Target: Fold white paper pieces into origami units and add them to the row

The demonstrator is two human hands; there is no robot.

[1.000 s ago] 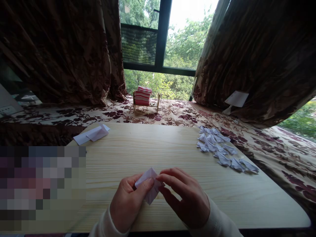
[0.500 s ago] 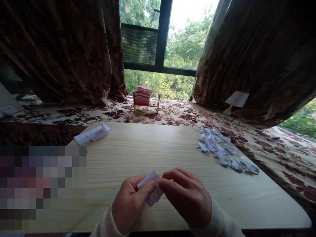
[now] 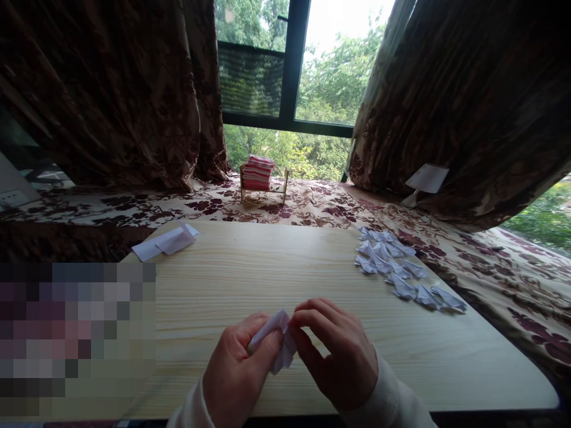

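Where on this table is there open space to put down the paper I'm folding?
The middle of the wooden table is bare, between the flat paper sheets at far left and the folded paper pieces at right. The near right corner, below those pieces, is bare too. Crowded: that cluster, and where the left hand and right hand hold the paper.

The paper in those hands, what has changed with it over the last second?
The paper looks narrower, pressed tighter between both hands. The left hand has rolled inward over it; the right hand keeps pinching its top edge. The pile of folded pieces and the loose sheets have not moved.
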